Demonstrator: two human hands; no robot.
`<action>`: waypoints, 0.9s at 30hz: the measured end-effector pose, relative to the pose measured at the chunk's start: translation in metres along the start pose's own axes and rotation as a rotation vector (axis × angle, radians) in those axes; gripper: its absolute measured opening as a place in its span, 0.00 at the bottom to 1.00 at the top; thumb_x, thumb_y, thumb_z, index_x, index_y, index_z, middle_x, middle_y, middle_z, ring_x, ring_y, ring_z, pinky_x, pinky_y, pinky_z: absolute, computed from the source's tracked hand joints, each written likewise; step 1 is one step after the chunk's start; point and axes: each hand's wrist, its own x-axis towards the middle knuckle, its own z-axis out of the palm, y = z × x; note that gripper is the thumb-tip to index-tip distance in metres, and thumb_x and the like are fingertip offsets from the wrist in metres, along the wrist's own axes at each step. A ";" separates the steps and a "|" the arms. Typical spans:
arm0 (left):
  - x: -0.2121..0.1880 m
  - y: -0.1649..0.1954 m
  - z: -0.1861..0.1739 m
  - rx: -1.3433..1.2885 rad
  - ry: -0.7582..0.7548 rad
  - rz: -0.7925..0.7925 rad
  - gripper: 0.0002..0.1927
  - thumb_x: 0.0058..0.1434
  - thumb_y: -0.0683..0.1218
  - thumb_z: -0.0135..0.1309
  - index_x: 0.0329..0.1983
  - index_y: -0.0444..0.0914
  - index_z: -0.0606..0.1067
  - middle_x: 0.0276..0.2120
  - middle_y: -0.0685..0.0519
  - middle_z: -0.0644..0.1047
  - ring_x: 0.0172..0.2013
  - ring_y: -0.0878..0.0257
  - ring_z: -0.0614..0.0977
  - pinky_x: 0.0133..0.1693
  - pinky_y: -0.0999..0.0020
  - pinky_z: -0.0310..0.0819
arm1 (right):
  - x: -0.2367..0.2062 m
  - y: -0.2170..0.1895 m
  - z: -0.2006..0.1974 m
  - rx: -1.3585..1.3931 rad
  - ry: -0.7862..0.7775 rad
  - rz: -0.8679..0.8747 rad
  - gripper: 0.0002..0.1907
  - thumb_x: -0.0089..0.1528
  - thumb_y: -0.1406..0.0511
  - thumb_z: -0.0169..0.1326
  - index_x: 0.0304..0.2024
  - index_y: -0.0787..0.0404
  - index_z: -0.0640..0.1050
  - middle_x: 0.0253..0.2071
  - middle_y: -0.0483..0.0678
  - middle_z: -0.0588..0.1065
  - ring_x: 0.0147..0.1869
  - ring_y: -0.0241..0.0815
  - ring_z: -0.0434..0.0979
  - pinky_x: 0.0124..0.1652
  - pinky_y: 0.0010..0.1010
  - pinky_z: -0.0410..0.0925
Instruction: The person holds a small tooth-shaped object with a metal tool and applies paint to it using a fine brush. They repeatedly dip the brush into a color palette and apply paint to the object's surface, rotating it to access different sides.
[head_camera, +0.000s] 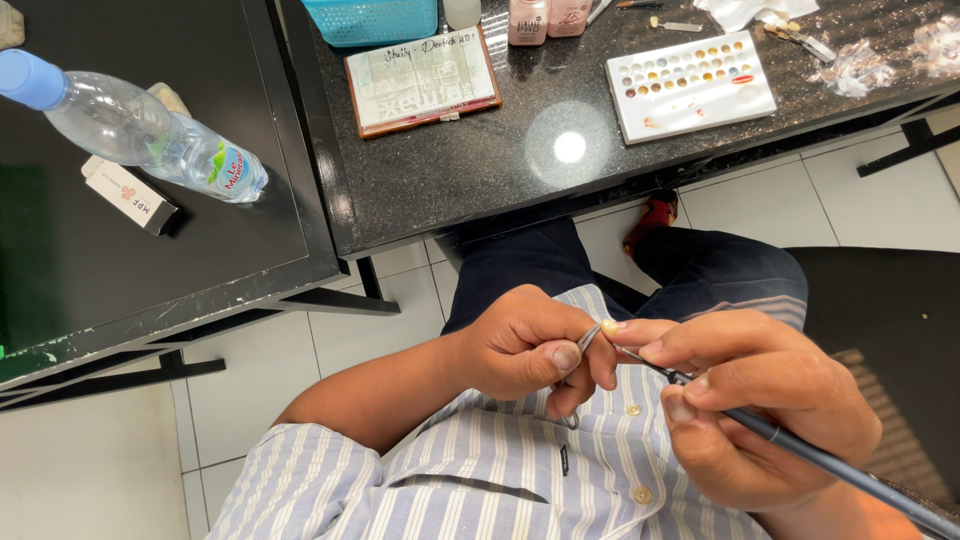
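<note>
Head view, looking down at the lap: the left hand (525, 350) has its fingers curled shut around a thin metal tool (587, 338), thumb pressed to its side, and a small pale tooth-like piece (609, 327) sits at the tool's tip, just below the middle of the frame. The right hand (760, 405) has its fingers closed in a pen grip on a dark brush (800, 452), whose tip meets that small piece while its handle runs off toward the lower right corner. Both hands hover over a striped shirt (480, 480) and dark trousers (700, 275). Above them is a black countertop (450, 170) with a white colour palette (690, 85), a framed card (422, 80) and a blue basket (370, 20). At the upper left a water bottle (140, 130) lies on a dark table (200, 260) beside a small white box (128, 193)
</note>
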 end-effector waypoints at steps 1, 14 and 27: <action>0.000 0.000 0.000 -0.005 -0.001 -0.008 0.18 0.81 0.51 0.42 0.48 0.32 0.76 0.22 0.51 0.78 0.21 0.69 0.79 0.26 0.77 0.73 | 0.000 0.000 0.000 0.016 0.008 0.007 0.08 0.63 0.71 0.56 0.43 0.61 0.72 0.46 0.59 0.77 0.50 0.50 0.86 0.50 0.39 0.83; -0.001 0.002 0.003 -0.004 0.001 -0.045 0.19 0.81 0.52 0.42 0.49 0.31 0.75 0.22 0.51 0.77 0.22 0.69 0.79 0.26 0.76 0.74 | 0.000 -0.008 0.002 -0.069 0.026 0.012 0.09 0.64 0.72 0.56 0.44 0.61 0.70 0.47 0.59 0.77 0.50 0.51 0.85 0.51 0.37 0.83; 0.004 0.001 0.002 0.041 0.026 -0.078 0.19 0.81 0.52 0.41 0.49 0.31 0.75 0.22 0.51 0.77 0.22 0.68 0.80 0.27 0.75 0.75 | 0.003 -0.001 0.000 -0.068 0.038 -0.026 0.07 0.63 0.72 0.56 0.42 0.63 0.71 0.45 0.60 0.77 0.51 0.52 0.86 0.51 0.38 0.82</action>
